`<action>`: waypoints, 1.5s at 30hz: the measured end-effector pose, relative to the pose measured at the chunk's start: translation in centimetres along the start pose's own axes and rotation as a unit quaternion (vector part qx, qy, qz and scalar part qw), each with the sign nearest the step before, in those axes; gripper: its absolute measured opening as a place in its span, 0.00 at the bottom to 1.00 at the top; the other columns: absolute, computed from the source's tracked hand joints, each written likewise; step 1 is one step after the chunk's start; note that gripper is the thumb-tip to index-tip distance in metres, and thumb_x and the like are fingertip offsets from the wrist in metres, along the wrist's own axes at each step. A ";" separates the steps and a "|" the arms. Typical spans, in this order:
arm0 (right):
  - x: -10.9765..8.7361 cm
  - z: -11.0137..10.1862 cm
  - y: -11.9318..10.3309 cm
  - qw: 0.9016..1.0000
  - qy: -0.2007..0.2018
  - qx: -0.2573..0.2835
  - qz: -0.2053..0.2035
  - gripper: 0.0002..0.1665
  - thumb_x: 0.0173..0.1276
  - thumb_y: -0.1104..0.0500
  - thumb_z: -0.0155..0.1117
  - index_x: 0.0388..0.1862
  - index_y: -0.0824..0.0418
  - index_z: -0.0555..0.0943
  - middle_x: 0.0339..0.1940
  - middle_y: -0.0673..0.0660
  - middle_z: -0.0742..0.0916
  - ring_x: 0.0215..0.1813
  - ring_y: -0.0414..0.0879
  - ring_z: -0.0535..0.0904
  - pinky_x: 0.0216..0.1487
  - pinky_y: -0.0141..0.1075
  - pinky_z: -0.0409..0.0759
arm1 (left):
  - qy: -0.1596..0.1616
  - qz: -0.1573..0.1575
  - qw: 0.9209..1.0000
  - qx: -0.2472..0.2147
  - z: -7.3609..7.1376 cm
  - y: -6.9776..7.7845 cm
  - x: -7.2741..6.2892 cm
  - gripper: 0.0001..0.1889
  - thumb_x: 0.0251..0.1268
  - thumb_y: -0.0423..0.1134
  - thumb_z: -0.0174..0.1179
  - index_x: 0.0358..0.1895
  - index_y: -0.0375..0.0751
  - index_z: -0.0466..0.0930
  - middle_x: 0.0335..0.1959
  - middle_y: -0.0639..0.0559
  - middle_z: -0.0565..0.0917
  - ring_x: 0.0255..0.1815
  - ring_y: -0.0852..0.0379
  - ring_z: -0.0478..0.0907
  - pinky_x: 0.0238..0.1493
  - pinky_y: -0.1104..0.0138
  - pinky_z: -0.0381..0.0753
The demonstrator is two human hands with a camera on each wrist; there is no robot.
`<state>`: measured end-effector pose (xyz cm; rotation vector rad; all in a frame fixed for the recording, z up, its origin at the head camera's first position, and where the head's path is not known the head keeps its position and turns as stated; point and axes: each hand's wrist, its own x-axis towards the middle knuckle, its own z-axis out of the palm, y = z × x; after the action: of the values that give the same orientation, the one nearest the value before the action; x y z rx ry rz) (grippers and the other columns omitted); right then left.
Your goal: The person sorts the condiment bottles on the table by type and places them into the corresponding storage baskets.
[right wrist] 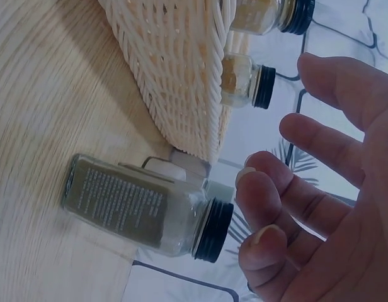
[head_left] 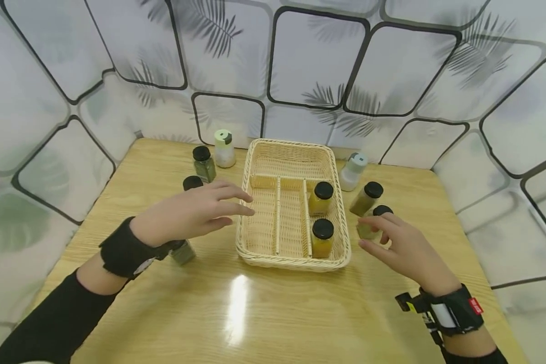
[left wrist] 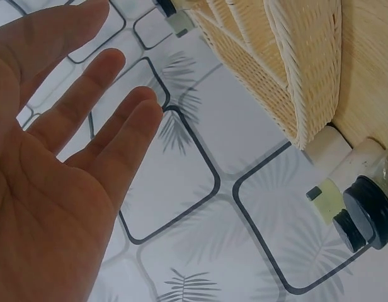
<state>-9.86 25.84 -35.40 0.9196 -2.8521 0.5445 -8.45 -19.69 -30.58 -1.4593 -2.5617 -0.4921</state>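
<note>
My left hand (head_left: 200, 210) hovers beside the left rim of a wicker basket (head_left: 291, 263), its fingers stretched toward the basket and holding nothing. In the left wrist view its palm (left wrist: 49, 220) is bare. Over on the right, my right hand (head_left: 402, 247) is at a spice jar (head_left: 367, 231) with a black lid, partly covering it in the head view. The right wrist view shows the loosely bent fingers (right wrist: 260, 195) apart from a labelled jar of brownish-green powder (right wrist: 128, 204). Two yellow-filled jars (head_left: 320, 203) stand in the basket's right compartment.
Right of the basket are another black-lidded jar (head_left: 364, 202) and a white shaker (head_left: 351, 174). To the left stand a dark green jar (head_left: 205, 168), a green-capped shaker (head_left: 224, 151) and a jar (head_left: 183, 254) under the left wrist. Patterned cloth (head_left: 309, 60) walls the table.
</note>
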 end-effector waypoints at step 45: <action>-0.8 -1.5 3.8 0.997 0.017 0.032 0.070 0.27 0.68 0.49 0.69 0.65 0.53 0.78 0.51 0.56 0.81 0.33 0.42 0.76 0.27 0.34 0.75 | 0.081 0.047 0.995 0.014 1.4 -0.1 -2.1 0.24 0.81 0.50 0.37 0.60 0.43 0.80 0.59 0.45 0.80 0.59 0.45 0.76 0.56 0.56 0.77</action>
<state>-11.39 29.67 -35.36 0.7138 -2.8991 0.6628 -7.42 -20.92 -32.55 -1.4566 -2.3546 -0.5349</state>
